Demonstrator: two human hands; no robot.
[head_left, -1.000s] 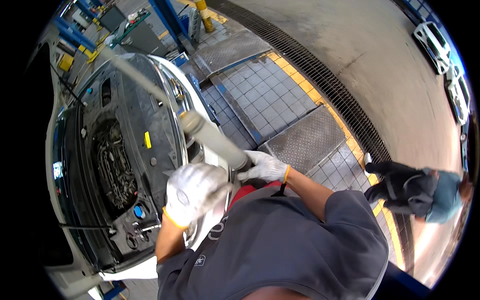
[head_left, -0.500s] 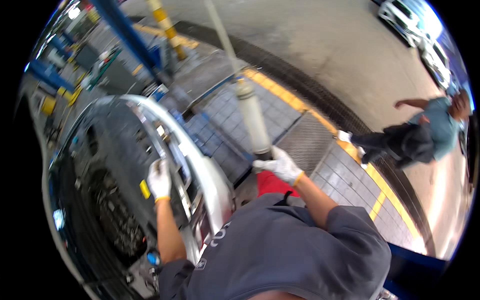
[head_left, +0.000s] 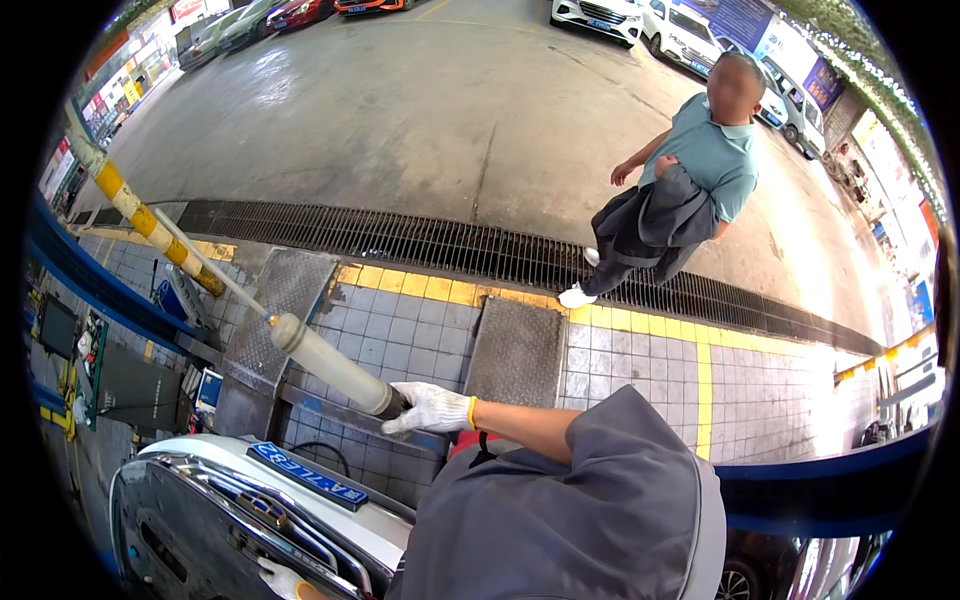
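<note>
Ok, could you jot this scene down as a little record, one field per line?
Right hand: white-gloved, holding the dark end of a pale tube
Tube: slanted, its thin rod pointing up and left in the picture
Left hand: white-gloved, by the front of a white car; touch unclear
Bystander: in a teal shirt, dark clothing over one arm, beside a floor grate
Background: parked cars

Dk grey short-slv top (head_left: 570,510), L hand (head_left: 281,578) & R hand (head_left: 437,407) in white gloves (head_left: 425,413) w/ yellow cuffs (head_left: 472,411).

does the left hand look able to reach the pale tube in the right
Probably yes, with a stretch: the left hand seems empty by the black cover, and nothing visible blocks its way to the tube.
</note>
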